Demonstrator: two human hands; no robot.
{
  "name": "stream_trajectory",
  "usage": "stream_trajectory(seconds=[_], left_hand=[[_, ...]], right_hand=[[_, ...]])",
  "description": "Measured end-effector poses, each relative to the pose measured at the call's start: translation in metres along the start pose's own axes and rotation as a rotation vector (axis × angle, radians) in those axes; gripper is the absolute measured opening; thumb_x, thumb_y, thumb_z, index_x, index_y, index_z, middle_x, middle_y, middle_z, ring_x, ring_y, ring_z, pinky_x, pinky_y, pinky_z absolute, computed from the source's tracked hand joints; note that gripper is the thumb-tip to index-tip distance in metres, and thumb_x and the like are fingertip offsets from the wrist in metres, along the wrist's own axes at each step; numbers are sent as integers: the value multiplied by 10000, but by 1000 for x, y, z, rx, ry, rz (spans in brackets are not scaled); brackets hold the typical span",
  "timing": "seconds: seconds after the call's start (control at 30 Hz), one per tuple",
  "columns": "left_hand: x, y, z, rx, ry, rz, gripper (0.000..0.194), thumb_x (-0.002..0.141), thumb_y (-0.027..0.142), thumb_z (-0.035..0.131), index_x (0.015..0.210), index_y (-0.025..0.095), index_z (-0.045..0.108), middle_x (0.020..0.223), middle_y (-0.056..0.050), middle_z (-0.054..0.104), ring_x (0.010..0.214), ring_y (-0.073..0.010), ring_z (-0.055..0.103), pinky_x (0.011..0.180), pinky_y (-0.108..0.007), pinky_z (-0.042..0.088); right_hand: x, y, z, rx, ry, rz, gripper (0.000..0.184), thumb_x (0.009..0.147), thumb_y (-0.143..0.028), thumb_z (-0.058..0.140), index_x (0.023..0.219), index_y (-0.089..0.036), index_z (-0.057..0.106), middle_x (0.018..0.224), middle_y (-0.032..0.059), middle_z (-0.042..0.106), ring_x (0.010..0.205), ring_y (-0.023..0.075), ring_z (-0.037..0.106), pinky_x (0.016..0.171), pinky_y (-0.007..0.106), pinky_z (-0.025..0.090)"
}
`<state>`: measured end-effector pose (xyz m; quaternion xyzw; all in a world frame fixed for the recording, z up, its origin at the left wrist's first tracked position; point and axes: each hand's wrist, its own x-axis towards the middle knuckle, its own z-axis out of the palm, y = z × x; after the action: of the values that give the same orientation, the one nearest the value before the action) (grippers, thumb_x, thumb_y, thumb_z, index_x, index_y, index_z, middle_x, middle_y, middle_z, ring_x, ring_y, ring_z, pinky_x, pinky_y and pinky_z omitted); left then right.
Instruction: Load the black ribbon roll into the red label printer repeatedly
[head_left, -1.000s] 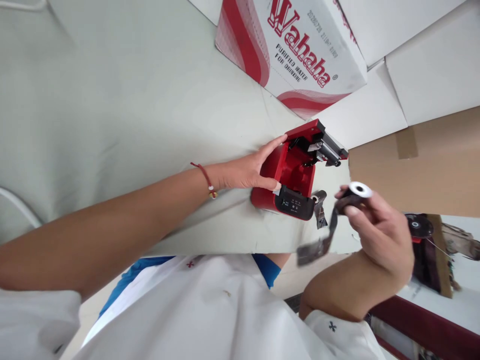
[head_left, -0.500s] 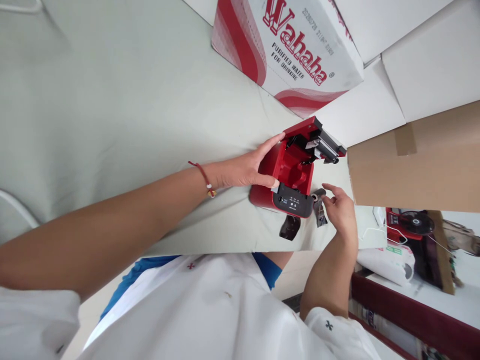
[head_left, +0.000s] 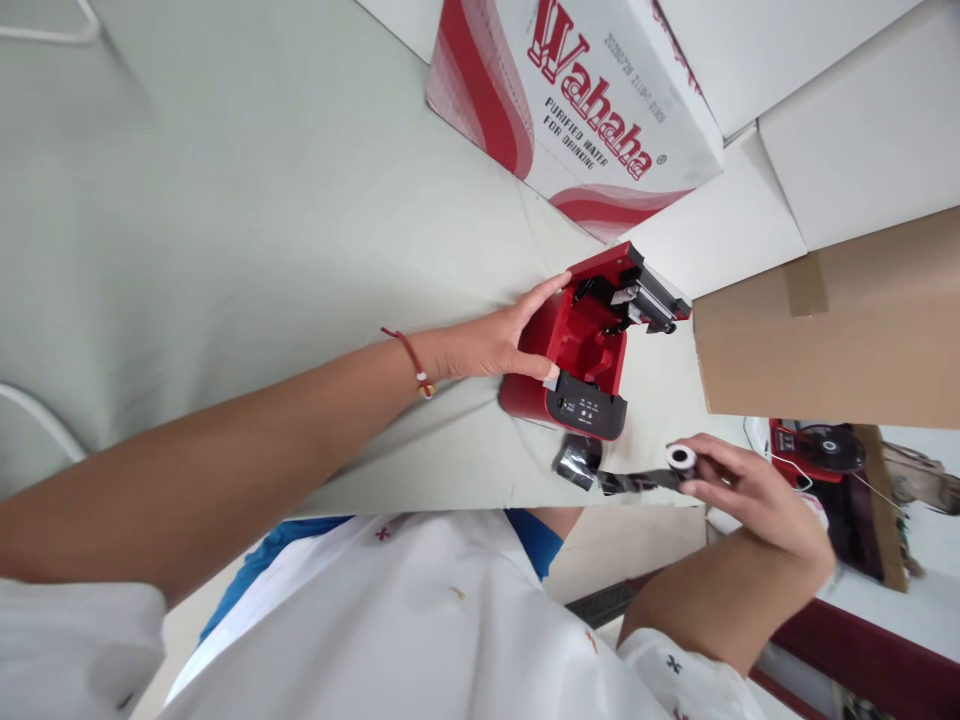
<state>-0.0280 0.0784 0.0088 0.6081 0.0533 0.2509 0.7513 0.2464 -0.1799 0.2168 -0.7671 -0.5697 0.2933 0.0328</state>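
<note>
A small red printer (head_left: 517, 400) with a black button panel (head_left: 586, 402) sits on the pale cloth-covered table, its lid (head_left: 626, 280) raised and its inner bay in view. My left hand (head_left: 499, 340) grips it at the near left side, the thumb by the panel and the fingers reaching toward the lid hinge. Off to the right, my right hand (head_left: 739, 485) holds a small roll (head_left: 681, 460) with a white core between thumb and fingers. From that roll a glossy black strip (head_left: 637, 482) trails left toward a curled dark piece (head_left: 577, 460) below the printer.
Behind the printer stands a white and red water carton (head_left: 570, 110). White boxes (head_left: 855, 130) and a brown cardboard box (head_left: 832, 330) line the right side. A white cable (head_left: 45, 420) lies at the far left. Beyond the table edge is a red device with a black disc (head_left: 829, 447).
My right hand has picked up the roll and moved right and toward me, drawing the black strip out. My left hand and the printer have stayed in place.
</note>
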Motion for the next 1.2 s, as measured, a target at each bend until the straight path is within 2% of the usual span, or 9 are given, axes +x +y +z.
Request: stream_trajectory(seconds=[0.1, 0.17, 0.33, 0.43, 0.6, 0.8, 0.9, 1.03, 1.2], left_hand=[[0, 1, 0, 6, 3, -4, 1275, 799, 425, 925, 1801, 390, 138, 1916, -46, 133, 1783, -394, 71, 1451, -600, 72], [0, 2, 0, 22, 4, -17, 1279, 796, 431, 925, 1803, 383, 136, 1918, -50, 119, 1784, -394, 56, 1451, -605, 62], [0, 2, 0, 10, -1, 24, 1245, 808, 426, 923, 1796, 398, 166, 1921, -41, 106, 1785, -386, 60, 1451, -605, 68], [1, 1, 1, 2, -1, 24, 1261, 803, 428, 923, 1801, 363, 154, 1916, -60, 139, 1784, -396, 53, 1455, -591, 75], [2, -2, 2, 10, 17, 9, 1303, 773, 421, 924, 1805, 342, 133, 1916, -73, 136, 1782, -404, 62, 1456, -587, 98], [1, -4, 2, -26, 13, 10, 1273, 776, 411, 932, 1795, 375, 169, 1908, -66, 174, 1780, -394, 99, 1451, -594, 101], [1, -2, 2, -22, 15, 16, 1280, 774, 418, 934, 1797, 359, 166, 1908, -74, 174, 1781, -394, 91, 1454, -590, 83], [2, 1, 1, 25, 11, -5, 1308, 769, 456, 931, 1804, 333, 142, 1912, -74, 152, 1779, -400, 104, 1458, -579, 86], [1, 2, -1, 67, 2, 4, 1298, 786, 484, 921, 1806, 321, 134, 1920, -78, 100, 1784, -379, 91, 1458, -555, 86]], right_hand=[[-8, -25, -19, 20, -39, -245, 306, 926, -394, 864, 1214, -297, 827, 988, 59, 790, 619, 152, 621, 554, 283, 514], [5, -41, -17, 22, -7, -318, 309, 940, -369, 853, 1242, -312, 818, 1020, 57, 801, 642, 155, 640, 560, 281, 517], [62, -85, 17, -24, 152, -198, 314, 991, -394, 758, 1273, -260, 790, 976, 27, 754, 617, 130, 545, 600, 295, 515], [93, -104, 34, -125, 197, -177, 366, 977, -360, 717, 1317, -238, 778, 992, 33, 759, 641, 143, 581, 686, 322, 558], [131, -120, 52, -370, 216, -134, 445, 956, -222, 655, 1391, -205, 748, 1248, 117, 808, 974, 280, 750, 912, 429, 594], [159, -125, 65, -527, 164, -47, 477, 945, -167, 657, 1414, -195, 740, 1385, 159, 771, 1182, 370, 746, 972, 482, 595], [151, -119, 64, -362, 196, -135, 494, 957, -193, 676, 1449, -203, 718, 1449, 141, 749, 1189, 332, 750, 1020, 491, 605], [111, -111, 69, -68, 268, -357, 338, 1063, -295, 657, 1386, -266, 750, 1430, 85, 772, 1099, 239, 786, 1001, 441, 647], [60, -99, 104, -140, 400, -553, 445, 1066, -149, 644, 1484, -294, 694, 1484, 102, 758, 1397, 259, 709, 1206, 529, 571]])
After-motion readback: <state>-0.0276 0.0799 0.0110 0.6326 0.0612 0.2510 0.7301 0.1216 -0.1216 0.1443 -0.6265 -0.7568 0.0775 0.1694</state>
